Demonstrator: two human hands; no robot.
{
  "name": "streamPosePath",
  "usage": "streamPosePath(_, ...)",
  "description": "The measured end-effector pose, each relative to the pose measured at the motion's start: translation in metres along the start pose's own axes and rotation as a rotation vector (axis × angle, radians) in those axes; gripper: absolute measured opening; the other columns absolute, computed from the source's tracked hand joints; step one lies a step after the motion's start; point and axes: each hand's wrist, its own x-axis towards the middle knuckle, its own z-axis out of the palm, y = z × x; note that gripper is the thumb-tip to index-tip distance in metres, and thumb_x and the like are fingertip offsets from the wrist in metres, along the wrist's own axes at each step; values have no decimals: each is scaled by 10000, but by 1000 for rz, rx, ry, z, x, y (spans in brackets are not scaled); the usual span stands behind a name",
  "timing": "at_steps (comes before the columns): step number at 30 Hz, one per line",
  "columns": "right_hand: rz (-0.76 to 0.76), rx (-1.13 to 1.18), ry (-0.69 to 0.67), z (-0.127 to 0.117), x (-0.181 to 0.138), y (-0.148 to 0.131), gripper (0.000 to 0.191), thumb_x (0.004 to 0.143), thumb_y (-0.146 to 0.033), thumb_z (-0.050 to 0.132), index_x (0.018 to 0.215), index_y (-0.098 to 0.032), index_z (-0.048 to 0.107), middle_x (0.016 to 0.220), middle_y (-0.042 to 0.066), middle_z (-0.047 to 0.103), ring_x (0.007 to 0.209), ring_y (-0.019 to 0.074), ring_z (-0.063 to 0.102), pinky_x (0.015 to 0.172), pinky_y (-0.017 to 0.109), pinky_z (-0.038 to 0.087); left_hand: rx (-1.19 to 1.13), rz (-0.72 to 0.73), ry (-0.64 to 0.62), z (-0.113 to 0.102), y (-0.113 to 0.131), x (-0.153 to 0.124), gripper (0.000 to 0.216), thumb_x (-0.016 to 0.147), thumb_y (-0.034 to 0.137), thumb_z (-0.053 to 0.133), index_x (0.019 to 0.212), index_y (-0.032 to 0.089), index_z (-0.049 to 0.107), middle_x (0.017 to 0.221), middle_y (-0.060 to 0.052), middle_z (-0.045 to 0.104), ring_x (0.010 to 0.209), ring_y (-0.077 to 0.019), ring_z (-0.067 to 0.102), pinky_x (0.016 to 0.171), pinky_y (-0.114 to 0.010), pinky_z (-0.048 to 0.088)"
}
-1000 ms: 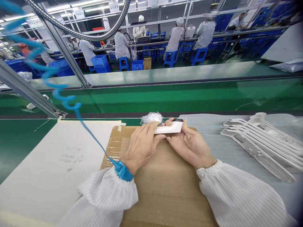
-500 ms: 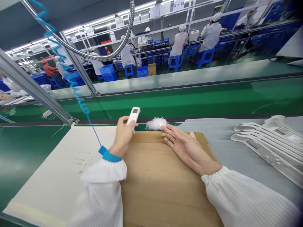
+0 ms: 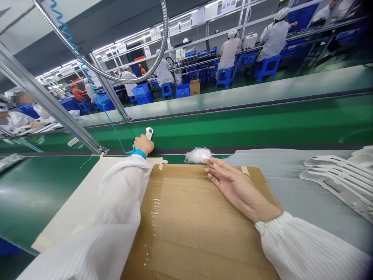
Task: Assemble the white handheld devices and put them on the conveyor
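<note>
My left hand (image 3: 143, 144) reaches out over the near edge of the green conveyor belt (image 3: 221, 130). Its fingers are closed round the lower end of a small white handheld device with a dark screen (image 3: 149, 133). A blue wrist strap (image 3: 138, 152) with a coiled cord circles that wrist. My right hand (image 3: 233, 181) is open, palm turned sideways and fingers stretched, above the cardboard sheet (image 3: 186, 233). Its fingertips come up to a crumpled heap of clear plastic (image 3: 199, 155); whether they touch it I cannot tell.
White plastic parts (image 3: 335, 175) lie stacked on grey foam sheeting (image 3: 279, 167) at right. White paper (image 3: 78, 210) lies left of the cardboard. A metal post (image 3: 58, 101) and a flexible metal hose (image 3: 116, 76) cross the upper left. Several co-workers sit beyond the belt.
My left hand has moved forward and left with the white device, from above the cardboard's far edge to over the belt. My right hand keeps its open pose beside the plastic.
</note>
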Motion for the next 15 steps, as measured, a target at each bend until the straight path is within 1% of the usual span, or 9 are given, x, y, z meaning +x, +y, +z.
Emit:
streamPosePath(2, 2, -2, 9, 1, -1, -1, 127, 852, -153, 762, 957, -223, 779, 1182, 43, 721, 942, 140, 687, 809, 209, 615, -28, -7, 26, -3, -3, -9, 206, 770, 60, 672, 889, 149, 529, 1212, -157, 603, 1318, -341, 470, 1024, -444, 397)
streamPosePath(4, -3, -7, 3, 2, -1, -1, 123, 851, -149, 763, 959, -205, 780, 1168, 56, 712, 935, 139, 679, 808, 197, 609, -92, -20, 18, -5, -4, -22, 197, 796, 87, 663, 934, 157, 541, 1197, -149, 612, 1296, -327, 503, 980, -420, 442)
streamPosePath(5, -3, -11, -3, 2, -1, -1, 124, 850, -150, 765, 965, -196, 779, 1168, 64, 708, 936, 141, 677, 811, 196, 606, -138, -33, 3, -5, -3, -30, 189, 814, 93, 649, 957, 158, 545, 1172, -144, 622, 1251, -306, 543, 954, -405, 465)
streamPosePath(7, -3, -18, -8, 1, -1, 0, 135, 845, -153, 770, 976, -186, 777, 1157, 73, 708, 935, 146, 674, 816, 199, 602, -250, -77, -45, -2, 1, -49, 162, 857, 76, 591, 992, 150, 543, 1095, -133, 648, 1084, -239, 634, 892, -370, 509)
streamPosePath(8, -3, -22, -7, 0, 0, 0, 140, 841, -154, 776, 977, -189, 776, 1142, 69, 711, 930, 146, 671, 812, 201, 602, -316, -99, -88, 1, 5, -60, 153, 882, 61, 545, 1009, 146, 539, 1044, -122, 663, 967, -196, 665, 848, -345, 530)
streamPosePath(10, -3, -23, -9, -1, 1, 1, 146, 827, -151, 791, 964, -200, 773, 1097, 53, 718, 908, 143, 662, 795, 205, 601, -448, -135, -200, 8, 14, -82, 168, 915, 40, 463, 1034, 138, 532, 964, -96, 685, 766, -129, 670, 756, -303, 557)
streamPosePath(12, -9, -22, -18, -2, 1, 1, 142, 823, -155, 799, 952, -206, 768, 1057, 45, 716, 884, 141, 652, 772, 202, 601, -551, -169, -308, 16, 23, -102, 170, 921, 27, 447, 1027, 126, 537, 915, -81, 691, 670, -94, 649, 681, -261, 554)
streamPosePath(13, -12, -21, -22, -2, 1, 1, 135, 824, -155, 799, 945, -206, 767, 1046, 43, 713, 872, 139, 648, 761, 197, 601, -591, -185, -351, 19, 27, -111, 166, 928, 27, 444, 1023, 124, 539, 891, -68, 683, 621, -75, 622, 625, -233, 532)
streamPosePath(15, -15, -29, -18, -1, 1, 0, 119, 831, -155, 790, 936, -204, 766, 1036, 42, 705, 848, 134, 639, 742, 187, 602, -652, -215, -433, 22, 31, -125, 143, 956, 56, 436, 1006, 121, 554, 798, -21, 632, 502, -42, 517, 478, -186, 423)
